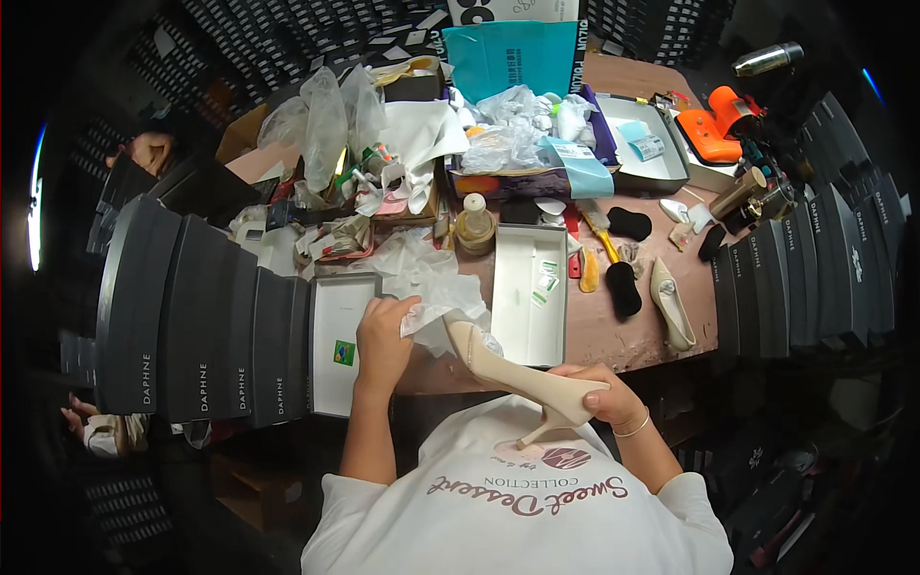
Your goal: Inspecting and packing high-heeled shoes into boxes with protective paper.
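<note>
On the cluttered worktop (613,335) an open white shoe box (530,287) lies with only small packets inside. The cream high-heeled shoe (508,369) is held above the near edge, right hand (599,398) clamped round its heel end. Left hand (383,331) grips crumpled tissue paper (436,297) at the toe (stuffing looks barely begun); boxing remains.

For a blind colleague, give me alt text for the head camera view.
The right hand holds a beige high-heeled shoe while the left hand presses white tissue paper at its toe, above a cluttered table beside dark shoeboxes.
</note>
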Available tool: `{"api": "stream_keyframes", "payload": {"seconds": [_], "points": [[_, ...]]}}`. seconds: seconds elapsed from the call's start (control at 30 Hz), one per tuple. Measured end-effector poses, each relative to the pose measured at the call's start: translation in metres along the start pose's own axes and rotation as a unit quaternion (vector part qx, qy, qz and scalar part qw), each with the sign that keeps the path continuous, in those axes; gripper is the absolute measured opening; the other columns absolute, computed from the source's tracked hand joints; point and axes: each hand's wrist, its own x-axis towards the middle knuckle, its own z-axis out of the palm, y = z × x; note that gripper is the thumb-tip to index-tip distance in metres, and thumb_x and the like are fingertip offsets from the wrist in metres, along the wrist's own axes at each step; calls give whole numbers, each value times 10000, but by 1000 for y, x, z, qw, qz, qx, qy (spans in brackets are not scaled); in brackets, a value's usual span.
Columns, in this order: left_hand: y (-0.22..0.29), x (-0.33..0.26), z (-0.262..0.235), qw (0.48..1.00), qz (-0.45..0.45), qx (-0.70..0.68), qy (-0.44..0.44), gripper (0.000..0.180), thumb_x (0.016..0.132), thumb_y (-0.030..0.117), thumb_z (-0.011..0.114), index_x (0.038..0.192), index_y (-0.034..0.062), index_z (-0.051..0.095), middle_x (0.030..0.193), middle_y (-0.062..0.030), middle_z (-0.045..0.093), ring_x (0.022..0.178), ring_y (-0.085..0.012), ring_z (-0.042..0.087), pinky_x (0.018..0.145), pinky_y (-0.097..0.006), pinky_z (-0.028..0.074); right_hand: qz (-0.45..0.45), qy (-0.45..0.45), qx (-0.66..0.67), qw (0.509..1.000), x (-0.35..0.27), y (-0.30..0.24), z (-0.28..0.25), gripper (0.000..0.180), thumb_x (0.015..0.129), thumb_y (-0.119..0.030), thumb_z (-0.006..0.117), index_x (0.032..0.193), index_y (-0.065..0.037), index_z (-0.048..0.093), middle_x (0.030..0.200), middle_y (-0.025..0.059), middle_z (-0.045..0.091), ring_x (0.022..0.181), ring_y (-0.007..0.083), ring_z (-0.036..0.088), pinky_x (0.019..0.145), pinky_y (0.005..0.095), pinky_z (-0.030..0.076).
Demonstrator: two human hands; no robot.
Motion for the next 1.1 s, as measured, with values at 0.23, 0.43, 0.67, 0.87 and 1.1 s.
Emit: {"api": "stream_keyframes", "payload": {"seconds": [0.23,0.43,0.67,0.87,1.1], "points": [[27,-15,12,935,-13,-351,-47,425,707,-128,527,1080,24,662,940,-152,660,873,-291,631,783,-287,479,35,82,57,994,41,9,16,740,797,-413,645,1276,113,442,1171,181,537,1007,260,591,769,370,558],[-15,-7,42,986,-54,-155,-24,422,704,-135,529,1083,8,649,897,-163,633,849,-339,627,759,-366,489,48,179,249,951,6,24,1,625,902,-443,480,1299,38,438,1149,201,566,911,298,605,645,314,571],[27,12,51,979,71,-189,-29,390,727,-108,569,1087,18,651,894,-111,608,828,-235,601,744,-291,476,9,152,473,868,-6,44,-1,613,894,-509,450,1303,-53,473,1130,167,558,808,269,546,573,264,509],[31,16,34,930,-18,-301,-209,316,741,-53,637,1044,23,683,865,-49,631,798,-120,581,720,-243,456,-3,144,408,901,-18,46,-12,621,889,-532,455,1303,-69,476,1151,146,544,825,257,525,556,257,475],[74,-16,36,962,197,-182,-49,485,678,66,716,1156,58,632,744,-80,555,661,-243,593,575,-345,485,-22,187,325,927,-1,17,35,634,865,-438,590,1348,-63,422,1263,133,510,1098,303,512,916,406,430]]}}
